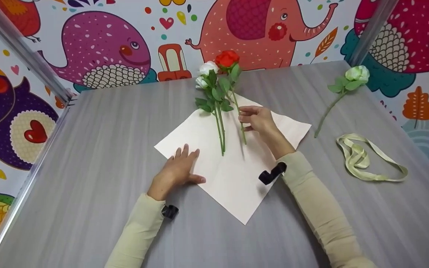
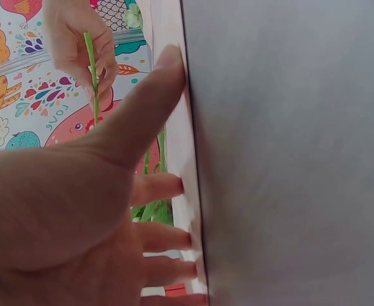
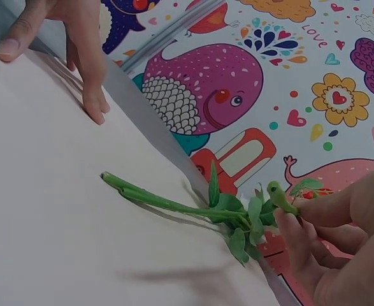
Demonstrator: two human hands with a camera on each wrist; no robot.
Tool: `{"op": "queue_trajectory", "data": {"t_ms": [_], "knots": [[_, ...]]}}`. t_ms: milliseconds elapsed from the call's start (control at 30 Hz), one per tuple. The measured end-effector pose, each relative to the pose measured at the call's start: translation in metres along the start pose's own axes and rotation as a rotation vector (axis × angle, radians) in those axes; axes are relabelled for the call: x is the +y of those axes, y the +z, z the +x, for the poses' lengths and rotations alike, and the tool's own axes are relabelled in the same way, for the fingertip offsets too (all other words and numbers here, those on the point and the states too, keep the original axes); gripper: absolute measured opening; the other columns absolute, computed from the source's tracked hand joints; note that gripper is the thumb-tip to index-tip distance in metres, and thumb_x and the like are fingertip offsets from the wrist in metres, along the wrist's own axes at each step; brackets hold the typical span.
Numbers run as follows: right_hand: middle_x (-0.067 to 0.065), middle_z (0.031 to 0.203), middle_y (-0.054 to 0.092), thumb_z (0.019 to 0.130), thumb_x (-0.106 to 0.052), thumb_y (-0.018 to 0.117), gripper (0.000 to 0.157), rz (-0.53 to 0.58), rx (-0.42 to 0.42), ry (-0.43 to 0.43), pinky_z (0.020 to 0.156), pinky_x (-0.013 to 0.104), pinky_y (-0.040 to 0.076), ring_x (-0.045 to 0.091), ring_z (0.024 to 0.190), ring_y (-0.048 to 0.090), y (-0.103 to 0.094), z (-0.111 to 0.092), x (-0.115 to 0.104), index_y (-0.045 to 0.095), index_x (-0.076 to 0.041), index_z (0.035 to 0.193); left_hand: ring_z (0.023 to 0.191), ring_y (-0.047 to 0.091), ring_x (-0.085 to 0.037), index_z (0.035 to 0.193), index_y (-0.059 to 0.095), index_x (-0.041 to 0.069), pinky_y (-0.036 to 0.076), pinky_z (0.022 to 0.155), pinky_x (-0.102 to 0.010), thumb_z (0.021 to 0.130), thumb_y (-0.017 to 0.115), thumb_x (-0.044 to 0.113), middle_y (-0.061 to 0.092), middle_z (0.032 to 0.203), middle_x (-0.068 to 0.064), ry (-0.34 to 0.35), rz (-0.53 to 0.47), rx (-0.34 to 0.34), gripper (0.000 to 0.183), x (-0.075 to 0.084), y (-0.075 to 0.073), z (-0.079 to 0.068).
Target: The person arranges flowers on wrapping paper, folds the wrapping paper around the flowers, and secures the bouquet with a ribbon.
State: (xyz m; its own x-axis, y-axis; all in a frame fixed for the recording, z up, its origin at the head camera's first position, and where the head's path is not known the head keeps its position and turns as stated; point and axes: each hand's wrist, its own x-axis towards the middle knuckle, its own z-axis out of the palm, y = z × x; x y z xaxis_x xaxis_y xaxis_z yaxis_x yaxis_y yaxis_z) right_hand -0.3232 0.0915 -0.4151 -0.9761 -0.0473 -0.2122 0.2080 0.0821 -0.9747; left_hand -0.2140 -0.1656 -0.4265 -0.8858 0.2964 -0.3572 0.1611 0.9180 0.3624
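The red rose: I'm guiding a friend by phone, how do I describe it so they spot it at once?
On the grey table lies a pale paper sheet. Over it, the right hand holds the red rose by its stem. No other rose is red; the white roses are just beside it.

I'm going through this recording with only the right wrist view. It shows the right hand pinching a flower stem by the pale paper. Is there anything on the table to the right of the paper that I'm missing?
Observer: Yes. In the head view, a loosely looped pale green ribbon lies on the table to the right of the paper.
Operator: Is the ribbon the only thing over there?
Observer: No. A single greenish-white rose also lies off the paper, farther from the person than the ribbon.
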Motion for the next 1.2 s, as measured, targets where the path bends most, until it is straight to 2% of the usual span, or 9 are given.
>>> {"op": "queue_trajectory", "data": {"t_ms": [233, 633, 967, 1200], "knots": [[0.005, 0.11, 0.063, 0.092, 0.0, 0.064, 0.043, 0.026, 0.006, -0.005, 0.057, 0.019, 0.055, 0.006, 0.081, 0.063, 0.017, 0.003, 0.001, 0.06, 0.0, 0.135, 0.153, 0.009, -0.051, 0.158, 0.027, 0.005, 0.018, 0.121, -0.065, 0.086, 0.078, 0.039, 0.008, 0.165, -0.032, 0.009, 0.007, 0.001, 0.094, 0.001, 0.0, 0.0], [0.012, 0.124, 0.065, 0.093, -0.002, 0.066, 0.04, 0.035, 0.036, 0.048, 0.057, 0.019, 0.055, 0.009, 0.086, 0.064, 0.039, 0.012, 0.014, 0.064, -0.004, 0.132, 0.153, 0.009, -0.051, 0.158, 0.027, 0.005, 0.017, 0.121, -0.064, 0.087, 0.076, 0.039, 0.007, 0.165, -0.031, 0.005, -0.008, 0.003, 0.093, 0.0, 0.001, -0.001], [0.006, 0.109, 0.065, 0.092, -0.001, 0.066, 0.037, -0.035, 0.059, 0.004, 0.058, 0.02, 0.055, 0.007, 0.074, 0.061, 0.045, 0.016, 0.016, 0.066, -0.003, 0.129, 0.153, 0.008, -0.051, 0.158, 0.025, 0.005, 0.017, 0.121, -0.064, 0.087, 0.076, 0.041, 0.006, 0.164, -0.032, 0.006, 0.002, -0.003, 0.094, -0.001, -0.002, 0.001], [0.008, 0.111, 0.065, 0.092, 0.001, 0.062, 0.038, -0.079, 0.022, 0.032, 0.061, 0.022, 0.056, 0.009, 0.081, 0.061, 0.049, 0.015, 0.02, 0.066, -0.003, 0.13, 0.153, 0.009, -0.051, 0.158, 0.026, 0.005, 0.017, 0.121, -0.065, 0.087, 0.077, 0.04, 0.007, 0.164, -0.032, 0.001, 0.01, -0.006, 0.094, -0.001, 0.001, 0.001]]}}
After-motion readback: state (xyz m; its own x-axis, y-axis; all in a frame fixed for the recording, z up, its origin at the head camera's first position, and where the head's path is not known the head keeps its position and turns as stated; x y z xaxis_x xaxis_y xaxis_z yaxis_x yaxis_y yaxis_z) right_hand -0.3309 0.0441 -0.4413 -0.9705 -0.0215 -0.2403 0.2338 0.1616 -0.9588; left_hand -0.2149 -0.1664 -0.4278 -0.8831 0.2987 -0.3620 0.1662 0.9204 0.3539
